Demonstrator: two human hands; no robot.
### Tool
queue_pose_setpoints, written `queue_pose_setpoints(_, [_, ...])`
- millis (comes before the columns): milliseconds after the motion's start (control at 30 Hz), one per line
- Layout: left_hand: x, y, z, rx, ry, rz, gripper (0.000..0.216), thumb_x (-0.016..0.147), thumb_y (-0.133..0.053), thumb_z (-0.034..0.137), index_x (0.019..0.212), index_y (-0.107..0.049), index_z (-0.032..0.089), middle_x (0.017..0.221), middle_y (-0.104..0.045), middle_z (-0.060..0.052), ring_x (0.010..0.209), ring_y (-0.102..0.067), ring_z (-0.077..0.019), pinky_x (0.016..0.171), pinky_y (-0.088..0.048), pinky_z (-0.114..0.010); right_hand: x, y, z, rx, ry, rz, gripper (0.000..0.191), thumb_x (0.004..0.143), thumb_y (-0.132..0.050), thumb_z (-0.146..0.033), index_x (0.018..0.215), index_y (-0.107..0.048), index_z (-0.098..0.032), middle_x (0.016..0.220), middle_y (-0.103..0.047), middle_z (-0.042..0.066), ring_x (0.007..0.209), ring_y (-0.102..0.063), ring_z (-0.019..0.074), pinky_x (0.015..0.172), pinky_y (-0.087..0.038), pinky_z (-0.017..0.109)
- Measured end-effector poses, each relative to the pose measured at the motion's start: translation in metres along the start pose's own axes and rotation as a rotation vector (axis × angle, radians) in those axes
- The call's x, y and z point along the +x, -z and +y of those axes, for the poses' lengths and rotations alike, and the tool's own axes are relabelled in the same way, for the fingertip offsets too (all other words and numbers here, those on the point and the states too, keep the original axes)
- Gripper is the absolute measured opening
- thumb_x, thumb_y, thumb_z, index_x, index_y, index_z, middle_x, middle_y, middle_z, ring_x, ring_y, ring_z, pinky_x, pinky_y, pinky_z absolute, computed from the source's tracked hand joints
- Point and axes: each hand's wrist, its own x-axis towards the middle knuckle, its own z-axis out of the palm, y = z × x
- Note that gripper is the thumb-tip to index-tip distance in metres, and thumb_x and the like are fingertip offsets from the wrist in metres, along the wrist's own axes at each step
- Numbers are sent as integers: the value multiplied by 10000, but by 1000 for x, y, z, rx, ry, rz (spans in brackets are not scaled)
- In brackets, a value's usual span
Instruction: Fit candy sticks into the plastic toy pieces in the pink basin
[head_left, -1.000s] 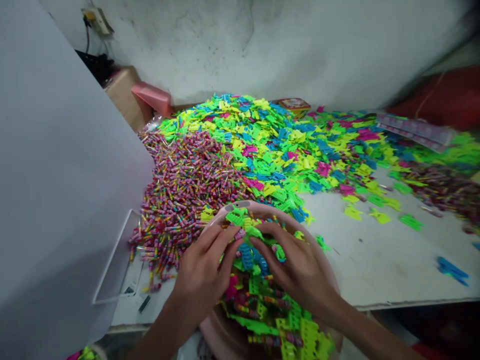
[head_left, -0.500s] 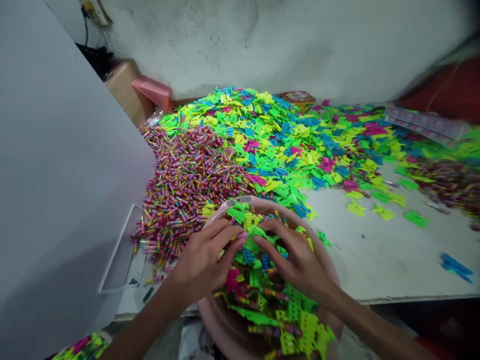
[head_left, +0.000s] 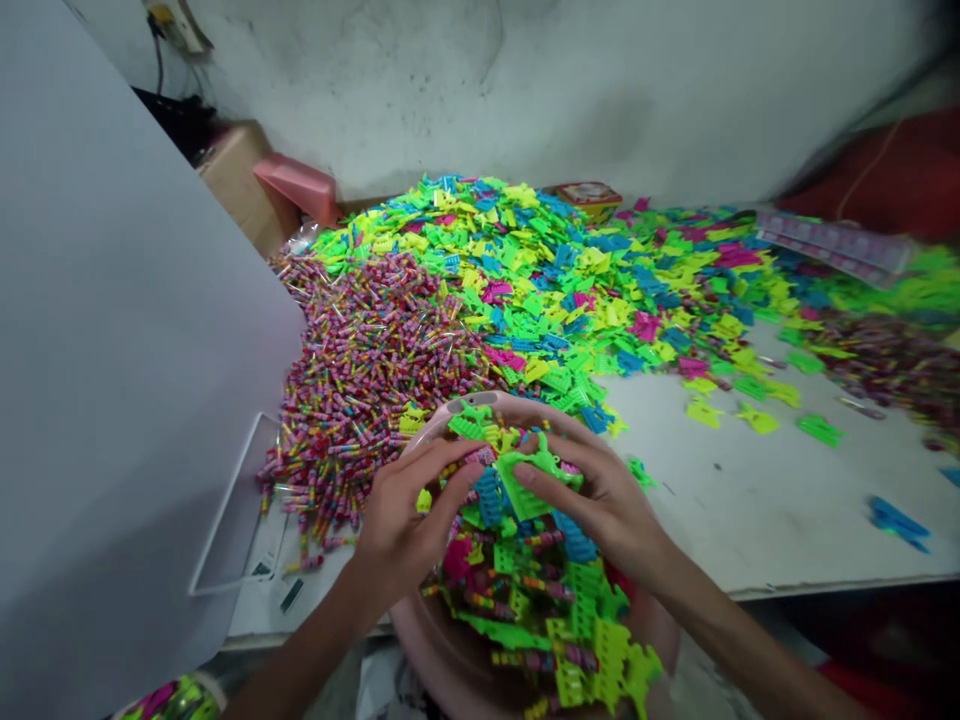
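My left hand (head_left: 409,510) pinches a small pink-wrapped candy tube (head_left: 482,456) between thumb and fingers. In my right hand (head_left: 611,500) is a flat bright green plastic toy piece (head_left: 529,492), gripped by its right side. The two hands are close together over a pink basin (head_left: 517,403), with the tube near the green piece; whether they touch I cannot tell. Inside the basin lie green, yellow, blue and magenta plastic pieces, such as a yellow piece (head_left: 613,660), mixed with candy tubes (head_left: 525,658).
Behind the basin rise a heap of candy tubes (head_left: 375,350) and a larger heap of plastic pieces (head_left: 510,230) on the white table (head_left: 720,520). A pale panel (head_left: 150,350) stands at the left. Blue pieces (head_left: 898,520) lie near the table's right front.
The green piece has turned so its flat face shows more, and my right hand has shifted slightly. My left hand keeps its pinch on the candy tube. The whole view has shifted slightly left.
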Motion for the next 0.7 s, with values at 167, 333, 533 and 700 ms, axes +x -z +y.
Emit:
queue_pose_setpoints(167, [-1, 2, 0, 59, -12, 15, 185, 959, -635, 286, 1081, -765, 240, 1071, -797, -43, 978, -751, -202, 883, -583, -285, 0, -4, -6, -24, 52, 10, 232, 932, -662, -360, 1147, -747, -334, 1354, -677, 17, 1247, -609, 322, 1036, -506, 505])
queue_pose_setpoints(333, [0, 4, 1, 77, -74, 2, 167, 936, -662, 249, 1048, -785, 238, 1022, -810, -48, 924, -772, -204, 841, -606, -274, -3, -3, -8, -55, 45, 21, 142, 930, -656, -365, 1011, -760, -312, 1277, -714, 32, 1220, -622, 317, 1009, -519, 477])
queue_pose_setpoints(533, [-5, 2, -11, 80, -222, -17, 172, 938, -657, 183, 1080, -754, 196, 964, -809, -61, 855, -772, -182, 796, -609, -255, -8, -9, 3, -21, -22, 26, 153, 930, -645, -411, 918, -721, -279, 964, -769, 29, 1007, -698, 292, 897, -555, 410])
queue_pose_setpoints(700, [-5, 1, -10, 524, -358, -128, 238, 1012, -510, 196, 1181, -671, 152, 1091, -756, -112, 1007, -718, -228, 889, -583, -359, -1, -18, 11, 44, -134, 51, 238, 907, -661, -477, 946, -740, -256, 990, -768, 8, 987, -694, 276, 927, -537, 401])
